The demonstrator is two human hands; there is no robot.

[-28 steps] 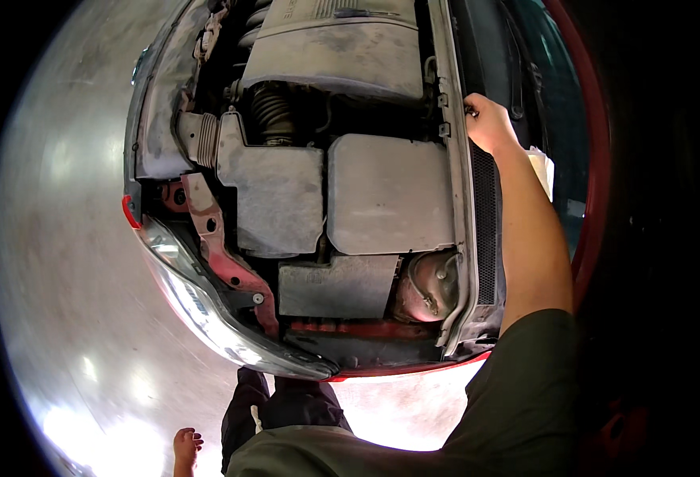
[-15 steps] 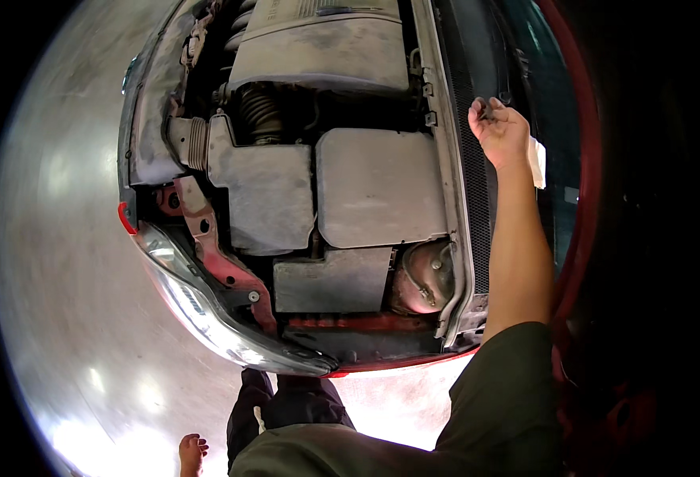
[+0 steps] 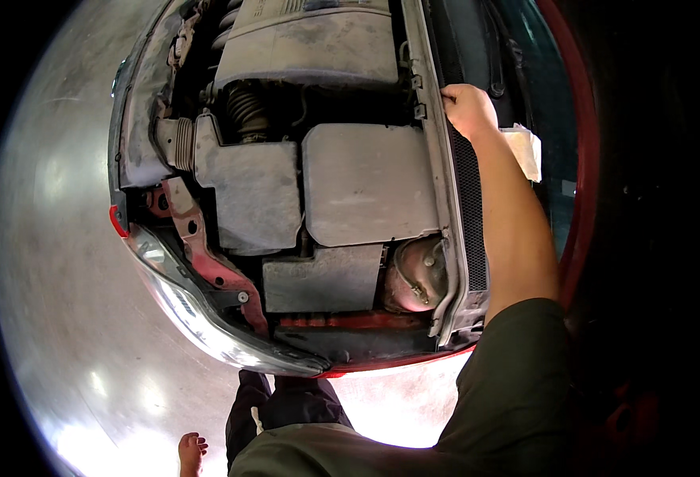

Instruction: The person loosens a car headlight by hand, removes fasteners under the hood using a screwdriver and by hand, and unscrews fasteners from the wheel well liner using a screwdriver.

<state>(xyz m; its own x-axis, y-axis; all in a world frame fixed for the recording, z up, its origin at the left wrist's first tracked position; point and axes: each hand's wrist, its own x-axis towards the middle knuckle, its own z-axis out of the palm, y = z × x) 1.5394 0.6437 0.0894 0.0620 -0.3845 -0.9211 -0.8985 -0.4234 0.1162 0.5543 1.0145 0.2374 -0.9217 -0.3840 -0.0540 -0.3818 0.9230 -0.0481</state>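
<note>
Reaching up from the lower right, the person's right hand (image 3: 468, 109) is curled over the top edge of the grey metal rail (image 3: 437, 183) that runs along the right side of the open engine bay, fingers wrapped onto it near a small bracket. Just beyond the wrist, a folded pale cloth (image 3: 525, 151) lies on the dark green bodywork beside the rail. Left of the rail sit a dusty grey rectangular cover (image 3: 366, 183) and a second grey box (image 3: 246, 191) with a ribbed black intake hose (image 3: 243, 107) above it. A rounded metal canister (image 3: 415, 274) is tucked low against the rail. The clear headlamp (image 3: 183, 306) curves along the bay's lower left edge over the shiny concrete floor (image 3: 56, 262). The left hand is out of view; a bare foot (image 3: 192, 451) shows at the bottom.
</note>
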